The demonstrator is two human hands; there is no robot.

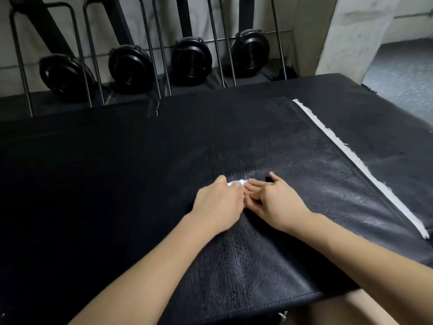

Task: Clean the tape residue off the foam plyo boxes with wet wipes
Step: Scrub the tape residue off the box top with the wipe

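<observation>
A black foam plyo box (269, 254) fills the foreground, its vinyl top wet and shiny around the middle. My left hand (218, 202) grips a crumpled white wet wipe (236, 183) on the box top. My right hand (274, 200) lies beside it, fingers fairly straight and touching the wipe and the left hand. A long strip of white tape residue (351, 158) runs diagonally along the seam to a second black box (375, 123) at the right.
Several black rowing machines stand upright in metal racks along the back wall (191, 59). A pale concrete pillar (356, 31) rises at the back right, with grey floor (403, 78) beyond it. My bare knee (339, 310) shows below the box's front edge.
</observation>
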